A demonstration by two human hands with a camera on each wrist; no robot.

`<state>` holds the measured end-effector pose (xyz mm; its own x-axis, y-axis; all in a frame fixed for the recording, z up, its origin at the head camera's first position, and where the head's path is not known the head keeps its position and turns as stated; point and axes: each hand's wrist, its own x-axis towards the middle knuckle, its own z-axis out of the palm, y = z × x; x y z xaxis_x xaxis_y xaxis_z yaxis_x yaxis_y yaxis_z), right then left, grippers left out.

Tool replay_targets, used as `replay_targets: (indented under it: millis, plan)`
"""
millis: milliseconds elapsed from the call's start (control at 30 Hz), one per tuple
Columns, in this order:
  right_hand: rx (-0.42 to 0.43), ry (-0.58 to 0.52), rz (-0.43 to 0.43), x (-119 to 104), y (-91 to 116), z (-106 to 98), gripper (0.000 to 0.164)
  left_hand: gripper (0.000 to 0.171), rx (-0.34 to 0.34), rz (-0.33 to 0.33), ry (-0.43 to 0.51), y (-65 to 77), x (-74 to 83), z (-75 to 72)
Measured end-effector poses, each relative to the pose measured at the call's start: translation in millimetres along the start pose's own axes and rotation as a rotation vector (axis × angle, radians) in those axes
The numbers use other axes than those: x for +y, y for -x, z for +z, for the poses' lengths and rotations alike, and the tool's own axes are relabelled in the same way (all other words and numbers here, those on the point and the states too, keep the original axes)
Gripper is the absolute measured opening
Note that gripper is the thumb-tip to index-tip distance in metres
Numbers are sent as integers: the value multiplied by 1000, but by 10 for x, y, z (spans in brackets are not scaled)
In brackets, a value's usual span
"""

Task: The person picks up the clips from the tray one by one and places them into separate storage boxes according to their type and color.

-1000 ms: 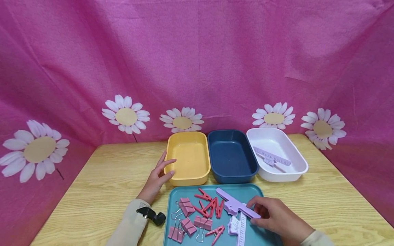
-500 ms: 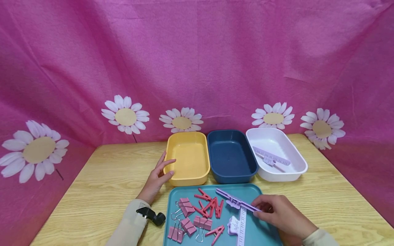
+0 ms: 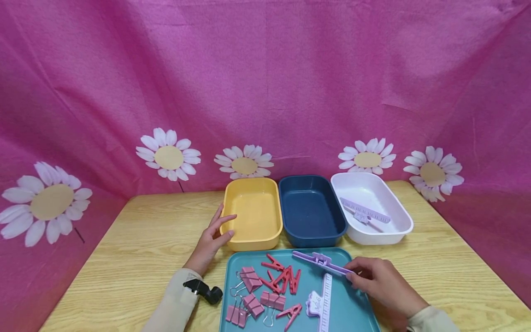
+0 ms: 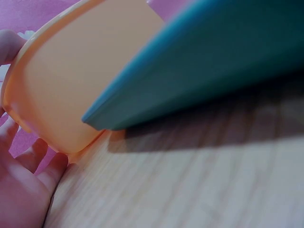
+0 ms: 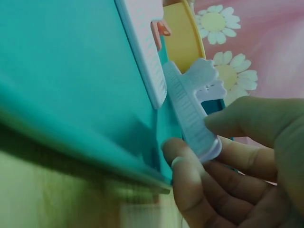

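My right hand (image 3: 383, 283) pinches one end of a purple ruler clip (image 3: 321, 261) between thumb and fingers, over the right back part of the teal tray (image 3: 348, 318). In the right wrist view the thumb lies on the clip's ruler-marked face (image 5: 187, 111). A second purple ruler clip (image 3: 326, 299) lies on the tray just in front of it. At the left, my left hand (image 3: 209, 245) rests against the yellow bin (image 3: 253, 244), with extended fingers touching its left rim and side. The left wrist view shows several of those fingers along the bin's outer wall.
Pink binder clips (image 3: 273, 300) and red clothespins (image 3: 274, 263) lie on the tray's left and middle. Behind it stand a navy bin (image 3: 313, 240) and a white bin (image 3: 379, 237) holding a purple ruler clip (image 3: 365, 211). A pink daisy-print cloth (image 3: 265, 92) hangs behind the table.
My right hand has lifted and turned the purple ruler clip, moving it slightly back and right, off the other clip. My left hand has stayed at the yellow bin.
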<state>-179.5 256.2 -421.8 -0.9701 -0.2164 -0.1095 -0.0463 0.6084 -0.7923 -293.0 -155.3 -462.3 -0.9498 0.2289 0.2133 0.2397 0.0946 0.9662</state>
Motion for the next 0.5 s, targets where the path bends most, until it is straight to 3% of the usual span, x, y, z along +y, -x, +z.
replay_targets:
  millis: [267, 500]
  plan:
    - [91, -58, 25, 87, -30, -21, 28, 42, -1, 3, 9, -5, -7, -1]
    - [120, -137, -6, 179, -39, -64, 32, 41, -3, -5, 18, -4, -4, -5]
